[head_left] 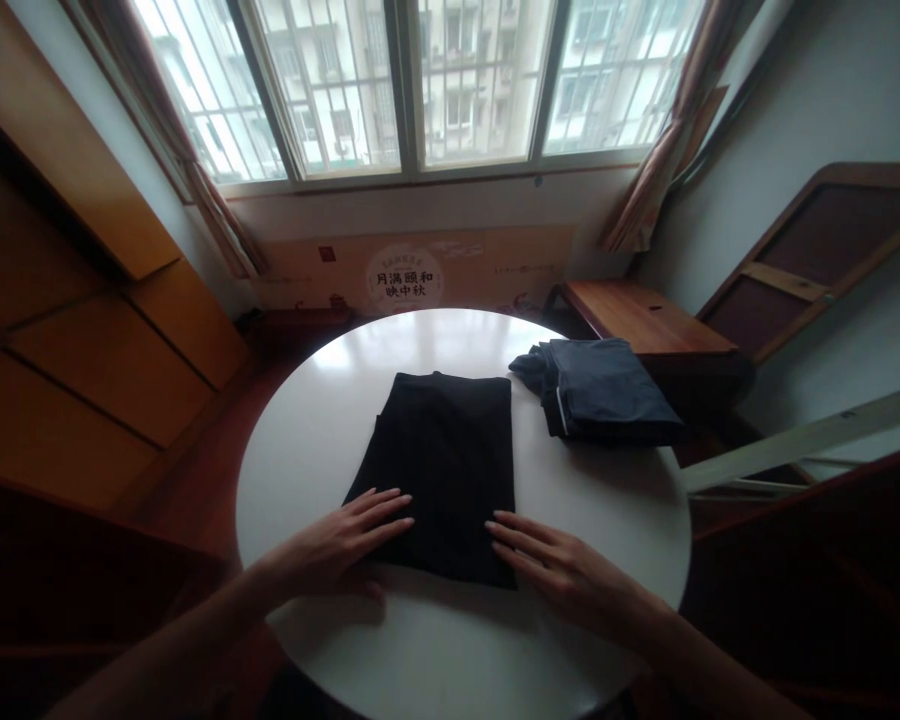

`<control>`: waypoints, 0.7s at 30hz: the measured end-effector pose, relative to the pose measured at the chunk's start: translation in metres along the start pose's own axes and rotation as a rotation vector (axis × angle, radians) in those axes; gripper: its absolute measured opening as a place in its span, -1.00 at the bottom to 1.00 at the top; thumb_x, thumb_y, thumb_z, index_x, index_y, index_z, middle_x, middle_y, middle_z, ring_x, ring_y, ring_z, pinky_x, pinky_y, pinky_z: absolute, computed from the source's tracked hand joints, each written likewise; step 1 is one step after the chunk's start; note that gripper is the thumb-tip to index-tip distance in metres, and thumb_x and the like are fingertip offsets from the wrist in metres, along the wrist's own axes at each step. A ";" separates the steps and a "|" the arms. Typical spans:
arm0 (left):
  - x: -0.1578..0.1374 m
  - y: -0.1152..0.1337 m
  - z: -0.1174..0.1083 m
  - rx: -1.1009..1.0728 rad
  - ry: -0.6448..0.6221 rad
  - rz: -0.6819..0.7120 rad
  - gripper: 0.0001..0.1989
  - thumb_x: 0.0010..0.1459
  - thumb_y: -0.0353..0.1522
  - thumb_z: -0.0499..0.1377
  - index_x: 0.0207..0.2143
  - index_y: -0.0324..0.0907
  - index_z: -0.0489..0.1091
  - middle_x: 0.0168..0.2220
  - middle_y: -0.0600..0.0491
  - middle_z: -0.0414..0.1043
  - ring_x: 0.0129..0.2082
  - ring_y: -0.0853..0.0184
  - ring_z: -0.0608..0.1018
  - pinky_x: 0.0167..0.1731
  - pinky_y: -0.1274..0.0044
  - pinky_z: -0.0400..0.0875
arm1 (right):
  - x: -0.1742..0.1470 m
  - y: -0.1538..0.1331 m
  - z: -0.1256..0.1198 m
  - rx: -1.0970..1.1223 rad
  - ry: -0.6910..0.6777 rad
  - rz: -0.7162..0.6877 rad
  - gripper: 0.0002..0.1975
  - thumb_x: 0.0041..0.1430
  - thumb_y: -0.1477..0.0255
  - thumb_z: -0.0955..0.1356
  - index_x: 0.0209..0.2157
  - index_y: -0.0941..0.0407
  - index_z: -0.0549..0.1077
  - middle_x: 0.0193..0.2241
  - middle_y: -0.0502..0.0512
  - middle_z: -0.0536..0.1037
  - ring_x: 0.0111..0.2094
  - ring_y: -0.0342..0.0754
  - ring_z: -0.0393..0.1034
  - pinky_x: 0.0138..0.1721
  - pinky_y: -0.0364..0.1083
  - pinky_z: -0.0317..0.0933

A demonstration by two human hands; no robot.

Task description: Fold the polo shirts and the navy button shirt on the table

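1. my left hand lies open and palm down, its fingers stretched out over the lower left part of the black garment, pressing on it at most and gripping nothing
2. the thumb of that hand sits apart from the fingers, dim and in shadow, just below the near edge of the cloth
3. my right hand is open too, fingers straight and close together, with the tips resting on the lower right edge of the garment and nothing held in it; i cannot tell where its thumb is
4. the black garment lies spread flat between my hands on the round white desk, narrower at the far end, its left side slanting out towards me and its right side nearly straight
5. beyond my right hand, near the far right rim of the desk, sits a pile of folded dark clothes, blue-grey on top, with a loose bunched part on its left, apart from the garment
6. past the desk i see a printed panel under a barred window, and to the right of the panel a wooden stand
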State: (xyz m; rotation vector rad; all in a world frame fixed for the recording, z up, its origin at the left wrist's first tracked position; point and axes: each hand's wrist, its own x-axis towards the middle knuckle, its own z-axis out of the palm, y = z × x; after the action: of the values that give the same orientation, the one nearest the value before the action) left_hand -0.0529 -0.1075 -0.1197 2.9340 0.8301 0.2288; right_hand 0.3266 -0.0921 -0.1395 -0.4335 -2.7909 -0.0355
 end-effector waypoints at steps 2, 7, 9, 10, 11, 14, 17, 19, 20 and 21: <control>-0.013 -0.001 0.009 0.062 0.050 -0.018 -0.34 0.31 -0.35 0.15 0.39 -0.16 0.00 0.32 -0.18 0.16 0.33 0.07 0.22 0.21 0.26 0.33 | 0.003 0.006 0.003 -0.013 0.010 -0.007 -0.62 0.30 0.67 0.20 0.06 0.25 0.47 0.15 0.25 0.46 0.21 0.12 0.29 0.09 0.06 0.38; -0.015 -0.006 0.019 0.155 0.110 -0.056 -0.32 0.21 -0.69 -0.05 0.36 -0.18 0.08 0.25 -0.15 0.29 0.26 0.16 0.34 0.15 0.37 0.43 | 0.016 0.017 0.010 0.026 0.110 0.005 -0.65 0.30 0.68 0.20 0.00 0.16 0.47 0.06 0.24 0.54 0.14 0.05 0.38 0.16 0.16 0.25; -0.009 -0.004 0.020 0.129 0.133 -0.095 -0.35 0.19 -0.69 -0.06 0.30 -0.18 0.17 0.18 -0.14 0.37 0.18 0.18 0.44 0.10 0.37 0.47 | 0.023 0.020 0.008 0.123 0.181 0.034 -0.67 0.32 0.67 0.20 0.00 0.15 0.44 0.02 0.23 0.57 0.17 0.01 0.35 0.24 0.20 0.14; -0.006 -0.003 0.019 0.102 0.154 -0.117 -0.38 0.19 -0.69 -0.07 0.27 -0.17 0.22 0.13 -0.12 0.43 0.12 0.20 0.49 0.06 0.38 0.50 | 0.026 0.021 0.006 0.183 0.221 0.049 -0.69 0.34 0.65 0.20 0.01 0.15 0.42 -0.01 0.23 0.58 0.17 0.00 0.35 0.26 0.21 0.11; -0.003 -0.002 0.015 0.061 0.178 -0.143 -0.41 0.20 -0.67 -0.07 0.23 -0.17 0.27 0.08 -0.11 0.47 0.06 0.22 0.54 0.02 0.40 0.52 | 0.029 0.021 0.002 0.245 0.261 0.063 -0.70 0.35 0.62 0.19 0.03 0.15 0.40 -0.02 0.23 0.59 0.16 -0.01 0.37 0.26 0.20 0.11; 0.003 0.005 -0.012 -0.148 0.245 -0.243 -0.53 0.22 -0.61 -0.02 0.13 -0.17 0.33 -0.04 -0.07 0.54 -0.08 0.27 0.60 -0.09 0.48 0.55 | 0.034 0.019 -0.019 0.392 0.360 0.155 -0.72 0.38 0.54 0.19 0.04 0.14 0.38 -0.08 0.21 0.61 0.01 -0.03 0.50 0.12 0.04 0.32; 0.006 0.014 -0.069 -0.346 0.296 -0.291 -0.66 0.21 -0.50 0.11 0.03 -0.14 0.41 -0.20 0.02 0.58 -0.27 0.33 0.62 -0.26 0.59 0.53 | 0.041 0.010 -0.059 0.402 0.507 0.308 -0.80 0.36 0.45 0.25 -0.06 0.12 0.46 -0.32 0.10 0.64 -0.35 -0.08 0.57 -0.32 -0.17 0.44; 0.011 0.017 -0.115 -0.386 0.392 -0.293 -0.70 0.14 -0.46 0.21 -0.05 -0.10 0.48 -0.32 0.12 0.58 -0.43 0.40 0.59 -0.41 0.65 0.47 | 0.053 0.005 -0.091 0.383 0.642 0.393 -0.88 0.32 0.42 0.31 -0.17 0.10 0.48 -0.53 -0.04 0.54 -0.59 -0.16 0.42 -0.55 -0.23 0.29; 0.016 0.016 -0.136 -0.401 0.471 -0.307 -0.71 0.11 -0.44 0.24 -0.09 -0.08 0.51 -0.36 0.15 0.57 -0.46 0.42 0.56 -0.45 0.67 0.45 | 0.061 0.005 -0.107 0.391 0.714 0.428 -0.91 0.31 0.41 0.33 -0.22 0.08 0.48 -0.59 -0.09 0.47 -0.64 -0.19 0.33 -0.60 -0.24 0.22; 0.023 0.013 -0.156 -0.433 0.557 -0.324 -0.73 0.08 -0.42 0.26 -0.13 -0.07 0.53 -0.38 0.16 0.56 -0.48 0.44 0.55 -0.48 0.68 0.42 | 0.071 0.006 -0.121 0.419 0.794 0.450 -0.92 0.30 0.40 0.34 -0.26 0.08 0.47 -0.61 -0.12 0.43 -0.64 -0.21 0.27 -0.62 -0.24 0.17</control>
State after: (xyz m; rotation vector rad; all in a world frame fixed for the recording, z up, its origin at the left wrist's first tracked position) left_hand -0.0525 -0.1000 0.0388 2.3052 1.1248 1.0745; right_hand 0.3010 -0.0740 -0.0028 -0.7288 -1.8156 0.3837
